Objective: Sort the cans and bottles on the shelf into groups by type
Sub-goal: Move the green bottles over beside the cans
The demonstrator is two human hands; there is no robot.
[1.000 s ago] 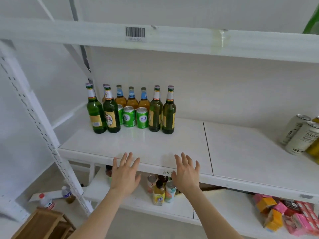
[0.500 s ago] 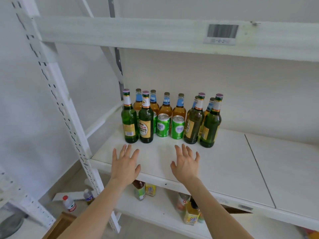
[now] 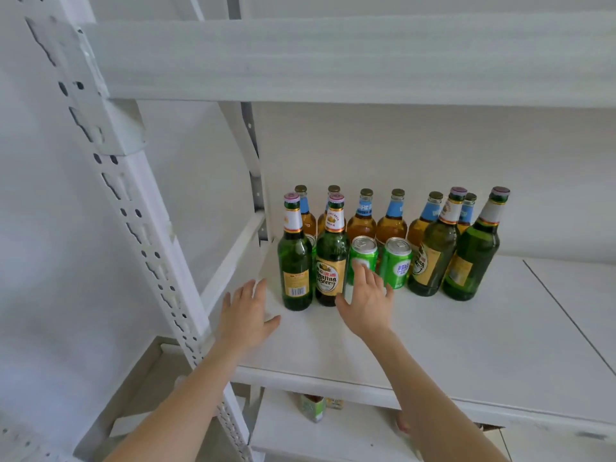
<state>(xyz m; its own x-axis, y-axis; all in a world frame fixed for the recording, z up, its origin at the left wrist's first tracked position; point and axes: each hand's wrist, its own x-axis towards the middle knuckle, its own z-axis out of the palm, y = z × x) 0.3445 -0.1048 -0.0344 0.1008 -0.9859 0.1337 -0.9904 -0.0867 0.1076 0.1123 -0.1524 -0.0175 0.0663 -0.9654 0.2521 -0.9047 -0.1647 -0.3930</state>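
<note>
Green bottles (image 3: 295,261), yellow labels; amber bottles (image 3: 361,221), blue neck labels; green cans (image 3: 396,261); white shelf (image 3: 466,335).

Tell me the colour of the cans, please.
The cans are green with silver tops; the head view shows them.

Both bare forearms are stretched forward, rising from the lower edge of the view. The left grip (image 3: 248,316) is palm down, fingers straight and slightly spread. The right grip (image 3: 366,303) is also palm down, fingers splayed, further forward than the left.
</note>
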